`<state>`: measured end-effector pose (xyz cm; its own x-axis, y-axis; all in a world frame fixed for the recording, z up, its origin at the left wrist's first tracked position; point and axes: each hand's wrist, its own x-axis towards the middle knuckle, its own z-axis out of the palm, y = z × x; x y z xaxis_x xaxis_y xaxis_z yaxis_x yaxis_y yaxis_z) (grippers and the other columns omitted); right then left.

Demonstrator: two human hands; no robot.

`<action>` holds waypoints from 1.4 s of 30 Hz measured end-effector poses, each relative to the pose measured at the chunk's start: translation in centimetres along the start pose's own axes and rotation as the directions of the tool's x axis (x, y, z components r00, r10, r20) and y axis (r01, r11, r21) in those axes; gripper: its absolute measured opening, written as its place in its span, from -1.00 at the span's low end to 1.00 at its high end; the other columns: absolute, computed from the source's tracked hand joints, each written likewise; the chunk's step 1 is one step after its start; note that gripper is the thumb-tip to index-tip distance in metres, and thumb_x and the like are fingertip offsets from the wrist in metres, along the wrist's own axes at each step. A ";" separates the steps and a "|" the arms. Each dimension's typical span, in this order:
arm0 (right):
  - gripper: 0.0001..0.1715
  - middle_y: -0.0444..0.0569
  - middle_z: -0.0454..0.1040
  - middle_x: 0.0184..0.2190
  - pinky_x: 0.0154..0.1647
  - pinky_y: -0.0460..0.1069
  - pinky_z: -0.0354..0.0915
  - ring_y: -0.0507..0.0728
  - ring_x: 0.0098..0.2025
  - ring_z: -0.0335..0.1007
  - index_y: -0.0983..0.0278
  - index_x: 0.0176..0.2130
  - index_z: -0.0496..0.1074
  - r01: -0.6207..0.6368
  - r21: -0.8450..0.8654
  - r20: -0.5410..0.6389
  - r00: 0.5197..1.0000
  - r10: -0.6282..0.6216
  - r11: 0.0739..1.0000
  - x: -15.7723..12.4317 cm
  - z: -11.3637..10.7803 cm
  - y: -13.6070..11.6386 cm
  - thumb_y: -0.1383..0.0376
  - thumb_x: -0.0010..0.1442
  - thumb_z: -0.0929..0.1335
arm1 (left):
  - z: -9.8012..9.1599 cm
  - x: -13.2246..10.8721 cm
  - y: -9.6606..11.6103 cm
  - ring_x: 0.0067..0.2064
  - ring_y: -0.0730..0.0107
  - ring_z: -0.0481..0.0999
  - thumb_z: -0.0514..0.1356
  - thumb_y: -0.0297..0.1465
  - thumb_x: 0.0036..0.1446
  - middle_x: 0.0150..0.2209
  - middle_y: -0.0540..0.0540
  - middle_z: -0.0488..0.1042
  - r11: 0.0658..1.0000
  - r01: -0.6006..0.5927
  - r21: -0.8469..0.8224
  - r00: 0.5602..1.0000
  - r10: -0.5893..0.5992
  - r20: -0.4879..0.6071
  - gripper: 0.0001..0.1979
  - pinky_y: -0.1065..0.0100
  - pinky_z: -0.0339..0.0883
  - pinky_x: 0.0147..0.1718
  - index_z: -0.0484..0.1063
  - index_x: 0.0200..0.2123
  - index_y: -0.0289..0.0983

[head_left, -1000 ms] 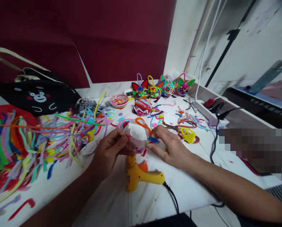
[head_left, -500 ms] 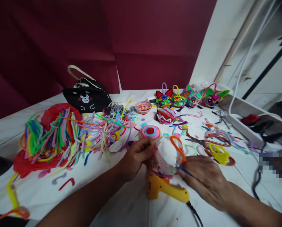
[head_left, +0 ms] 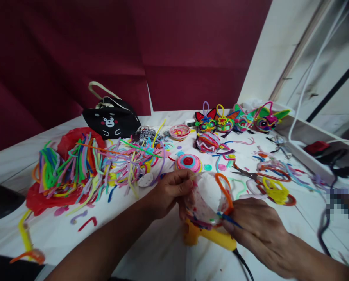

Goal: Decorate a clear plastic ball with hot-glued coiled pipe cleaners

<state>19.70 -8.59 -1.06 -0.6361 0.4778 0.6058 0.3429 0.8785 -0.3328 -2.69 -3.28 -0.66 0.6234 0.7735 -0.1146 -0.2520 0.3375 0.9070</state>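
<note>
My left hand [head_left: 178, 193] pinches the left rim of a clear plastic bowl-like shell [head_left: 203, 203], which has coloured bits along its lower edge. On the other side, my right hand [head_left: 256, 228] is closed on an orange pipe cleaner [head_left: 225, 187], bent in a loop against the shell's right side. A thin blue strip [head_left: 232, 221] sticks out by the right fingertips; whether it is gripped or fixed to the shell, I cannot tell. Beneath the shell lies a yellow glue gun [head_left: 218, 238], partly hidden. Just behind is a disc of coiled pink, blue and red pipe cleaner [head_left: 188, 162].
Scissors [head_left: 250, 174] and a yellow pipe-cleaner bundle [head_left: 275, 190] lie right. Left are pipe cleaners on a red bag [head_left: 39, 203] and a black bag [head_left: 110, 123]. Several eared ornaments [head_left: 206, 123] stand behind, beside a white tray [head_left: 312, 136]. A cord [head_left: 243, 265] trails frontward.
The whole view has shifted slightly, so things sit a little further right. The shell is tilted a bit differently and covers more of the glue gun. Both hands keep their grip.
</note>
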 end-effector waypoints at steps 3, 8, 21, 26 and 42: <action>-0.64 -0.16 0.22 -0.64 -0.54 -0.03 0.07 0.01 -0.61 0.13 0.24 -0.49 0.23 -0.086 0.015 -0.097 0.991 0.087 0.996 0.2 -0.1 0.5 0.43 0.34 0.19 | -0.5 0.4 0.4 -0.58 0.46 0.46 0.32 -0.20 0.05 -0.53 0.00 0.45 0.998 -0.022 0.066 0.999 0.025 -0.031 -0.73 0.48 0.40 -0.66 0.44 -0.31 -0.28; -0.58 -0.18 0.29 -0.68 -0.55 -0.08 0.09 -0.03 -0.62 0.21 0.26 -0.57 0.30 -0.377 0.126 -0.254 0.882 0.397 0.918 -0.2 -0.9 2.7 0.31 0.33 0.25 | -1.5 1.5 1.5 -0.27 0.22 0.55 0.24 -0.16 0.12 -0.24 -0.15 0.51 0.909 -0.182 0.374 0.950 0.261 -0.171 -0.63 0.32 0.46 -0.50 0.46 -0.07 -0.24; -0.53 -0.15 0.34 -0.67 -0.52 -0.07 0.14 0.01 -0.59 0.22 0.27 -0.63 0.34 -0.548 0.464 -0.326 0.626 0.709 0.696 -0.5 -1.2 5.0 0.12 0.22 0.32 | -4.5 7.0 1.5 0.30 -0.26 0.13 0.30 -0.08 -0.06 0.25 -0.41 0.24 -0.066 0.022 0.998 0.966 0.260 -0.004 -0.28 -0.13 0.02 0.21 0.33 0.15 -0.28; -0.55 -0.16 0.33 -0.68 -0.52 -0.07 0.12 0.00 -0.59 0.20 0.27 -0.62 0.34 -0.536 0.507 -0.328 0.604 0.726 0.675 -0.8 -1.1 5.7 0.13 0.21 0.33 | -4.5 8.1 2.1 0.22 -0.17 0.28 0.27 -0.02 -0.08 0.20 -0.38 0.29 -0.198 0.039 0.979 0.997 0.073 -0.025 -0.18 0.00 0.19 0.13 0.23 0.21 -0.29; -0.48 -0.11 0.38 -0.72 -0.39 -0.04 0.32 0.07 -0.53 0.39 0.25 -0.69 0.37 -0.381 0.750 -0.177 0.673 0.718 0.541 -0.2 -0.7 5.0 0.08 0.19 0.36 | -2.8 4.1 3.1 -0.06 0.16 0.53 0.22 -0.25 0.08 0.04 -0.15 0.48 0.967 -0.063 0.248 0.985 0.100 -0.139 -0.46 0.25 0.43 -0.20 0.29 0.15 -0.16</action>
<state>22.05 -4.30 -2.37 -0.0593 0.9533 0.2963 -0.0903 0.2905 -0.9526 -2.98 2.46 0.52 0.4865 0.8701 -0.0787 -0.0992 0.1445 0.9845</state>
